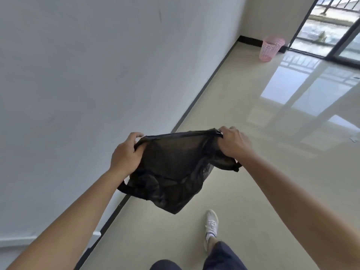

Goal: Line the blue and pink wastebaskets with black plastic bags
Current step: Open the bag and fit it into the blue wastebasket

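Observation:
A thin black plastic bag [173, 172] hangs in the air in front of me, stretched between both hands by its top edge. My left hand [125, 154] grips the bag's left side, and my right hand [232, 144] grips its right side. The bag's body sags down and toward me, with a handle loop showing at each side. The pink wastebasket [270, 48] stands far ahead on the floor, near the wall corner and the glass door. It is a perforated plastic basket and looks unlined. No blue wastebasket is in view.
A white wall [97, 75] with a dark baseboard runs along my left. The glossy beige tile floor [253, 133] stretches ahead to a dark-framed sliding glass door [331, 36]. My white shoe [211, 225] and dark trouser leg show below.

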